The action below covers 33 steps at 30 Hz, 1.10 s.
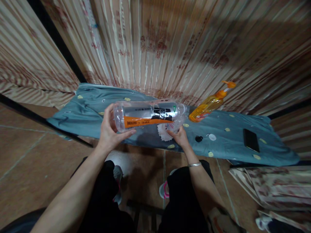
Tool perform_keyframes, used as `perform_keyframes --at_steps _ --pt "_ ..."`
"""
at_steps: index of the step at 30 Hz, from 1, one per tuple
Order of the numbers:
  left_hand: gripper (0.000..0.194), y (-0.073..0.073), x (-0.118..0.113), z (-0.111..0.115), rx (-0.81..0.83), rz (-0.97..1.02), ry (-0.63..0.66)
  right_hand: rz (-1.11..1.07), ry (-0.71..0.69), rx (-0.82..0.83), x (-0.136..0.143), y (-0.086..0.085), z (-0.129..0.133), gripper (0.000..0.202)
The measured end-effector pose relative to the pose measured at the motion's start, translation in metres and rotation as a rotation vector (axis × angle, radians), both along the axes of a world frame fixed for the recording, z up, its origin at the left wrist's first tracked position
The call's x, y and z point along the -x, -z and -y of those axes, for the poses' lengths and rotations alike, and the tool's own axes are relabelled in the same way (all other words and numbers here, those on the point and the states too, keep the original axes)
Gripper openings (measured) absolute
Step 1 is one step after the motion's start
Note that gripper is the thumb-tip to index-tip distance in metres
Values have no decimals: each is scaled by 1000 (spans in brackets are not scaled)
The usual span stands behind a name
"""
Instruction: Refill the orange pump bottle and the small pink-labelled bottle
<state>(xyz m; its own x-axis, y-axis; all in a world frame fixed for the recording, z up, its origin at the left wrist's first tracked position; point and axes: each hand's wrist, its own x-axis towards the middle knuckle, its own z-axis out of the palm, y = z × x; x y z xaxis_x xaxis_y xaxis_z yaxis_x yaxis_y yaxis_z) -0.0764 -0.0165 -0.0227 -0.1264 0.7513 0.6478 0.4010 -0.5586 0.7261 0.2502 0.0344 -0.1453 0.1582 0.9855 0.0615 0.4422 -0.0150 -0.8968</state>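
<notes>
A large clear plastic bottle (143,111) with a silver and orange label lies sideways in the air, its neck pointing right. My left hand (109,129) is wrapped round its base end. Below the bottle's neck, my right hand (179,136) grips a smaller clear plastic container (178,124), partly hidden by the big bottle and my fingers. I cannot tell whether the two touch. A white piece with a jagged edge (164,132) shows beside my right fingertips. To the right stands a pump bottle (207,106) of orange-yellow liquid.
A narrow bench with a blue-green cloth (225,142) carries a black cap (198,138), a small whitish cap (211,137) and a dark phone (251,140). Striped curtains (157,42) hang behind it. Dark metal poles (58,42) frame the left side.
</notes>
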Motion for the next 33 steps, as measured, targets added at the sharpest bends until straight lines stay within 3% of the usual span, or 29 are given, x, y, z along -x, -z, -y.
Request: perform_keyframes --at_steps 20,33 --pt "94 2 1 0 10 15 -1 -2 2 -20 -2 4 -1 69" --pt "96 -1 0 1 34 -1 -37 22 31 -10 2 -3 2 65"
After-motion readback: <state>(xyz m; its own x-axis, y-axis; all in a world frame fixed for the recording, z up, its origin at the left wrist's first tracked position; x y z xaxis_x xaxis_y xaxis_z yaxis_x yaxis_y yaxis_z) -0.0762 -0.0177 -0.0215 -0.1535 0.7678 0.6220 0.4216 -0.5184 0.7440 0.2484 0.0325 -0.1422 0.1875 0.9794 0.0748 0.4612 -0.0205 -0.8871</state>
